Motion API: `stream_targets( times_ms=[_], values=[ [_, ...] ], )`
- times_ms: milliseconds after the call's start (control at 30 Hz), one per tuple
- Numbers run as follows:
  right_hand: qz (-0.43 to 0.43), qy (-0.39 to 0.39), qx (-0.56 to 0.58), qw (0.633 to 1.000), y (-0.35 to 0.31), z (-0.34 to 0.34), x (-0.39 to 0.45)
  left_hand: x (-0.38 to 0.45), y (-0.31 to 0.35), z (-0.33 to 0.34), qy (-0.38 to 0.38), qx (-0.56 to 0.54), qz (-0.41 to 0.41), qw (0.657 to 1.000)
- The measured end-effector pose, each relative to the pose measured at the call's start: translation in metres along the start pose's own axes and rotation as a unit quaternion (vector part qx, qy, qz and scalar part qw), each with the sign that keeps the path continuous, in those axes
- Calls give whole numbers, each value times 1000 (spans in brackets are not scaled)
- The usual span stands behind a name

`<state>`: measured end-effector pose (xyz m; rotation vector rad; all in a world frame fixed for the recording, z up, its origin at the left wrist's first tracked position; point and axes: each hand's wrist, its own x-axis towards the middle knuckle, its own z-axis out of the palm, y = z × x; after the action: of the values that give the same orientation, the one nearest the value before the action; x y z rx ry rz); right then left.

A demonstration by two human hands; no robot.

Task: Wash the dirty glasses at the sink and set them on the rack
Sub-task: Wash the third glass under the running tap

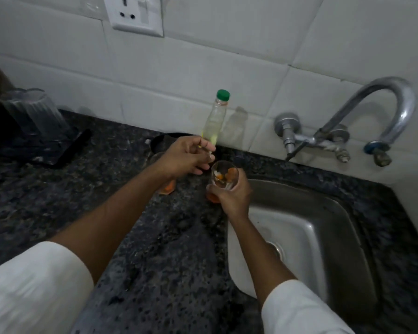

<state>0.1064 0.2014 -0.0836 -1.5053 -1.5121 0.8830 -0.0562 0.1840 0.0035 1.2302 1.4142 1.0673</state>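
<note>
I count one granite counter (pixel 155 249), one steel sink (pixel 307 227) set into its right part, one curved tap (pixel 393 109) on the tiled wall above it; one dark rack (pixel 58 150) far left holds one clear glass (pixel 34 112) upside down, its left part cut off by something dark at the frame edge. I see two dirty glasses: my right hand (pixel 232 196) has its fingers curled round one (pixel 223 175) at the sink's left rim, orange dregs at its base; the second glass (pixel 165 186) stands just left of it, mostly hidden under my left hand (pixel 186 157). That hand pinches the foot of one bottle (pixel 215 119) with a green cap (pixel 223 95), pale yellow liquid inside; a dark round thing (pixel 164 143) behind the wrist I cannot identify.
</note>
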Motion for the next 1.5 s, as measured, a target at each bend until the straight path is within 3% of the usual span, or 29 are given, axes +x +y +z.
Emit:
stream_targets(
  times_ms=[133,300,400,533,633,1067,1500],
  values=[
    [9,61,-3,998,13,-74,-6,33,15,56,6,52,-14,999],
    [38,135,-39,989,29,-172,2,67,38,143,-78,165,13,983],
    [47,147,-78,985,34,-208,10,81,49,174,-7,256,13,967],
    [29,136,-102,985,35,-238,21,84,61,199,86,402,45,910],
    [19,112,-85,990,28,-249,28,87,65,204,109,446,51,887],
    [-1,74,-47,996,20,-246,40,92,51,204,109,269,11,957],
    [3,80,-63,995,17,-253,34,102,42,197,77,236,-33,968]
  ],
)
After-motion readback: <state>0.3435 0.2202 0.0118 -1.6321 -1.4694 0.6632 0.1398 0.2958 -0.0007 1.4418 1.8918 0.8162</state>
